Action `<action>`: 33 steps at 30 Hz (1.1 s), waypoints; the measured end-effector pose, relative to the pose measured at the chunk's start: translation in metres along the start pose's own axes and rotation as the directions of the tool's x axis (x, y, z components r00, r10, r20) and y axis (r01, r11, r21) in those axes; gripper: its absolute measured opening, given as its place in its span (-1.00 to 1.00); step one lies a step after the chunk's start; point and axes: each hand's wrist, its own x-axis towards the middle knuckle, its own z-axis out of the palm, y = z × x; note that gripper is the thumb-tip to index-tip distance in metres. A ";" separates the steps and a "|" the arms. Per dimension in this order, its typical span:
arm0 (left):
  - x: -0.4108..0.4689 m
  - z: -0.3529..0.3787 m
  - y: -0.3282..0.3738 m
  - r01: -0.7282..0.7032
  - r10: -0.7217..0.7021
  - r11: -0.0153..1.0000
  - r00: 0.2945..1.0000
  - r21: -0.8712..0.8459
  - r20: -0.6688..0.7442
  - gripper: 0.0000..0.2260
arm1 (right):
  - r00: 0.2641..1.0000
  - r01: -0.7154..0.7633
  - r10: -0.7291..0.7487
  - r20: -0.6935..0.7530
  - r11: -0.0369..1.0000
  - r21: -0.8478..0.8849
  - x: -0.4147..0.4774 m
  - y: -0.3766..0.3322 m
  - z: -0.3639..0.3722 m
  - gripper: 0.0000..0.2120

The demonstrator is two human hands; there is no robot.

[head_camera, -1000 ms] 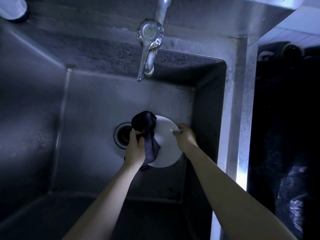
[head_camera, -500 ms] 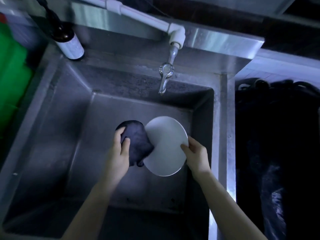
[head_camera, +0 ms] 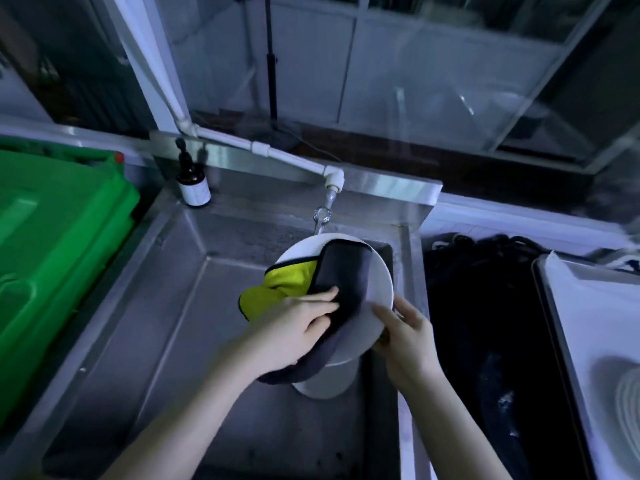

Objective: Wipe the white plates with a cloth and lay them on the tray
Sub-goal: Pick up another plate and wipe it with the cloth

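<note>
I hold a white plate (head_camera: 379,278) tilted above the steel sink (head_camera: 180,299). My right hand (head_camera: 407,329) grips its lower right rim, thumb on the face. My left hand (head_camera: 294,329) presses a grey cloth with a yellow underside (head_camera: 341,271) flat against the plate's face, fingers straight. Below the held plate shows part of another white plate (head_camera: 325,384) in the sink. At the far right stands a white tray (head_camera: 588,313) with a white plate (head_camera: 623,400) lying on it.
A tap (head_camera: 322,216) on a white pipe hangs just behind the plate. A brown pump bottle (head_camera: 192,183) stands on the sink's back left corner. A green bin (head_camera: 52,254) is at the left. Dark bags (head_camera: 485,323) fill the gap between sink and tray.
The plate has been lifted up out of the sink basin. The cloth has spread over the plate's face under my left hand. My view has risen and widened.
</note>
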 end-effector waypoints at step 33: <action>0.031 -0.037 0.115 0.087 0.124 0.818 0.939 0.568 -0.321 -0.39 | 0.952 0.185 -0.230 0.204 0.958 0.217 -0.061 -0.115 -0.063 -0.69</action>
